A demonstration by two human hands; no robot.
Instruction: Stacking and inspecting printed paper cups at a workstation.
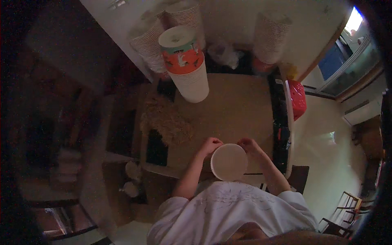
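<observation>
In front of my chest is a round white paper tub (229, 162), its pale circular face toward me. At its upper left edge my left hand (212, 145) is closed, fingertips pinched against the rim. My right hand (248, 146) is closed in the same way at the upper right edge. Whether a thin piece is also between the fingers is too dark to tell. Left of my hands lies a tangled heap of thin tan strands (165, 120) on the brown tabletop (237, 106). Beyond it stands a tall stack of nested tubs (190, 77), the top one printed orange and green.
More stacks of white tubs (272, 36) stand along the back wall, some wrapped in clear plastic. A crumpled clear bag (224, 55) lies between them. A red plastic basket (297, 99) is off the table's right side. Small items (283, 134) lie on the dark right edge.
</observation>
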